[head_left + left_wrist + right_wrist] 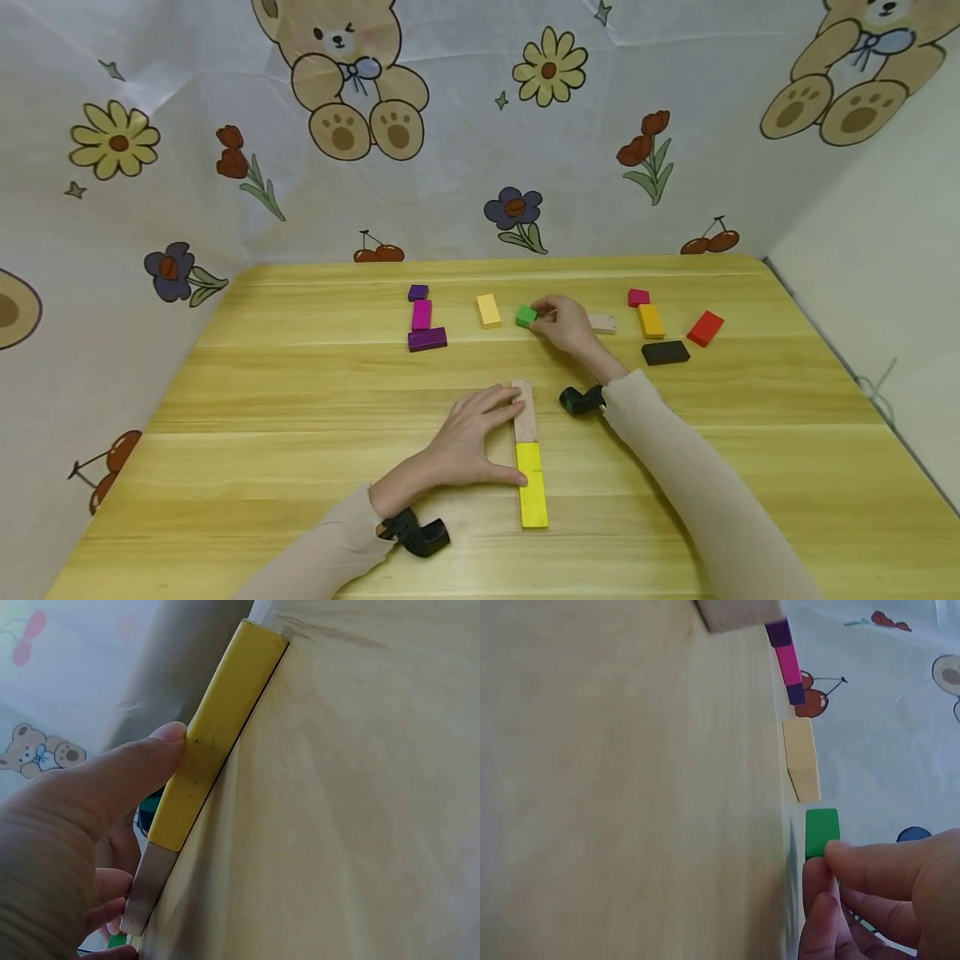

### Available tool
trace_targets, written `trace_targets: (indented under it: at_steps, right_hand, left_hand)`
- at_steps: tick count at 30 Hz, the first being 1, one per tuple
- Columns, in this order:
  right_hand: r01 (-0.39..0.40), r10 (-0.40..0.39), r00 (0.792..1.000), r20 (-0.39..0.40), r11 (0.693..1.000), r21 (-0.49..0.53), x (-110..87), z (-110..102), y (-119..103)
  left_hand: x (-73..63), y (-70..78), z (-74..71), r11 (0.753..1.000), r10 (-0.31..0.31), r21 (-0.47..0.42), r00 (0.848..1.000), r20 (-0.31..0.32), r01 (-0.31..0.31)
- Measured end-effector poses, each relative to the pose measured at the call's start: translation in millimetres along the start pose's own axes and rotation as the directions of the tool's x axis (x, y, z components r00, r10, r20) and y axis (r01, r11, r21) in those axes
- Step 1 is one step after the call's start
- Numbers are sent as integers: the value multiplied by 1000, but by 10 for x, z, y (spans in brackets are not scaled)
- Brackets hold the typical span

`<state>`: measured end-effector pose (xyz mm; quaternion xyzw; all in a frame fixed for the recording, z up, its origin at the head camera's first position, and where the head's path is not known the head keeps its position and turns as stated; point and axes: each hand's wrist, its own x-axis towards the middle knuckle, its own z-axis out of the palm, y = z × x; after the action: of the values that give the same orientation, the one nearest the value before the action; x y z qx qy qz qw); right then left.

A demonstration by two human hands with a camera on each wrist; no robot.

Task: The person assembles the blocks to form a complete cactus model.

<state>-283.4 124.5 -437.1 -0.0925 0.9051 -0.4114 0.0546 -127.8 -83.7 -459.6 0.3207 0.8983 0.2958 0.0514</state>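
Observation:
My left hand [472, 442] is spread over two blocks laid end to end on the table. Its thumb rests on the edge of the long yellow block [532, 487], and its fingertips touch the plain wooden block [526, 412] beyond it. In the left wrist view the yellow block [217, 735] and the wooden block [150, 885] meet in one line. Farther back, my right hand [564, 323] pinches a small green block [526, 316] between thumb and fingers. The right wrist view shows the thumb on one end of the green block [823, 831].
Left of the green block stand a cream block [489, 311] and a row of a purple block [427, 339], a magenta block [422, 314] and a dark purple block [418, 292]. Rightward lie a pale wooden block [602, 324], orange [651, 321], crimson [639, 297], red [706, 328] and black [665, 352] blocks.

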Motion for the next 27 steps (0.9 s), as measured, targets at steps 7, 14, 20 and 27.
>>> trace_targets:
  at_steps: [7, 14, 20, 27]
  right_hand:
    - [58, -59, 996, 71, 998, 18, -264, -59, -21]
    - [113, -117, 981, 155, 993, 35, -474, -79, -13]
    - [138, -149, 964, 219, 988, 64, -568, -69, 1]
    - [173, -195, 937, 291, 980, 100, -577, -74, 4]
  left_hand:
    - [13, 3, 7, 1000, 1, -2, 1000, 5, -1]
    - [12, 14, -5, 1000, 1, -11, 1000, 4, -1]
    - [14, 11, -5, 1000, 3, -8, 1000, 1, -3]
    - [9, -4, -3, 1000, 9, 3, 1000, -9, -9]
